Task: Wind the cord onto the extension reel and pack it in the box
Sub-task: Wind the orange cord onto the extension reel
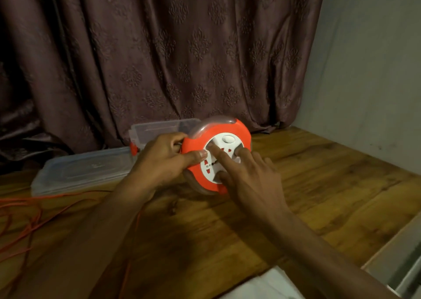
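An orange extension reel (239,132) with a white socket face stands tilted on the wooden table, near the curtain. My left hand (164,160) grips its left rim, thumb lying over the orange edge. My right hand (248,173) has its fingertips set into the recesses of the white face. The orange cord (36,216) lies loose in loops across the table's left side and trails toward the reel. A clear plastic box (159,129) sits open behind the reel, with its clear lid (84,169) flat on the table to the left.
A dark patterned curtain (159,59) hangs right behind the table. A grey wall (369,71) closes the right side. The wooden table (319,185) ends at a front-right edge, with a pale surface below it. White cloth (268,285) shows at the bottom.
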